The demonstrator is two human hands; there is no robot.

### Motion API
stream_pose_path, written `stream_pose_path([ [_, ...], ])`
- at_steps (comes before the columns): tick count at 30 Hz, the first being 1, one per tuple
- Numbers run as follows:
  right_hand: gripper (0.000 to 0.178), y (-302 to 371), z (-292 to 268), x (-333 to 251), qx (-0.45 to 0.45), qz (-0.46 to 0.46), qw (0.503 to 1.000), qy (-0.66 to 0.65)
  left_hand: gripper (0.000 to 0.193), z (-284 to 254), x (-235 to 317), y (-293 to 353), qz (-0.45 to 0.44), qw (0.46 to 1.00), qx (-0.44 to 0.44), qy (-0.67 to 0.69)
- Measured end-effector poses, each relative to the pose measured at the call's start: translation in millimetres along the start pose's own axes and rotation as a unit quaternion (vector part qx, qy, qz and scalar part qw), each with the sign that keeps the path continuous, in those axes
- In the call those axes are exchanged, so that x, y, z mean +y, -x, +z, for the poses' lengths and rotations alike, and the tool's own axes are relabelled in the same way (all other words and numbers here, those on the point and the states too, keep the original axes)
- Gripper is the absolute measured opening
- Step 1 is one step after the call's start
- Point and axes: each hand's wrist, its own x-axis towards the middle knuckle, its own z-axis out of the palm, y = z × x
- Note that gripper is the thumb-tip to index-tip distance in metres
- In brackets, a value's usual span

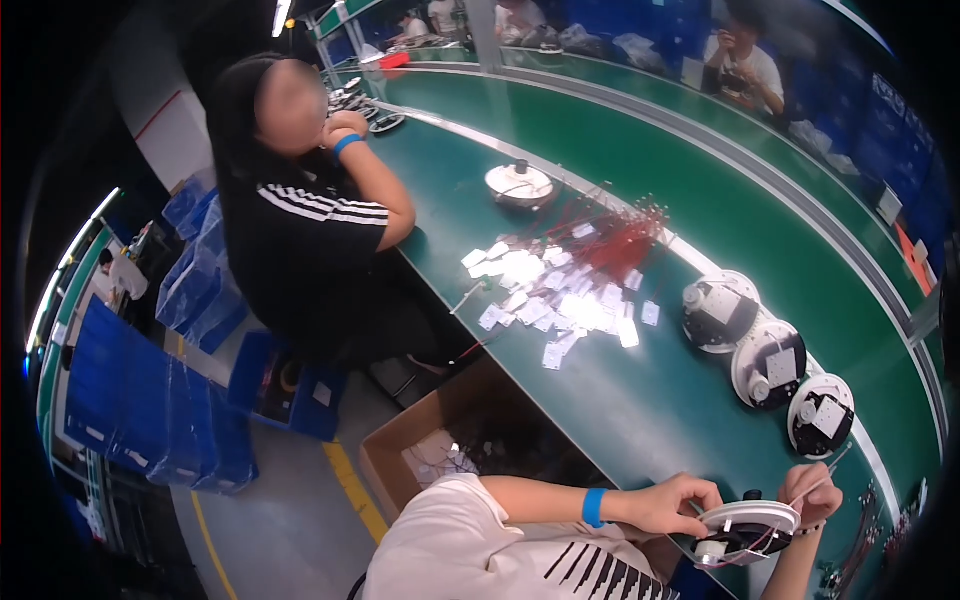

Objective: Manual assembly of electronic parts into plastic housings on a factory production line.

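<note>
At the table's near edge my left hand [668, 505] grips the rim of a round white device housing [752, 517], thumb and fingers closed on it. The housing is tilted, with black and white parts and thin wires hanging at its underside. My right hand [812, 496] is curled at the housing's far right side. A thin pale stick-like piece [842, 455] pokes out past its fingers; whether it is a tool or a cable I cannot tell. A white round unit [820, 416] with a black inside lies on the table just beyond that hand.
Two similar units [768, 366] [720, 312] lie along the belt's edge. White rectangular modules with red wires [570, 290] are heaped mid-table. A domed white unit [520, 184] stands farther off. An open cardboard box [385, 440] is beside the table. A co-worker [300, 220] sits at left.
</note>
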Motion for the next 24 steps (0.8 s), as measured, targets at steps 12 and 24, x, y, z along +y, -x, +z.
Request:
stream_pose_path([
  [12, 0.017, 0.4, -10.0, 14.2, 0.328, -0.055, 0.889, 0.313, 0.013, -12.5, -31.5, -8.6, -0.043, 0.997, 0.041, 0.057],
  [24, 0.018, -16.9, -18.8, 23.6, 0.368, -0.129, 0.764, 0.514, 0.027, -59.2, 61.0, -1.4, 0.05, 0.862, 0.187, -0.468],
])
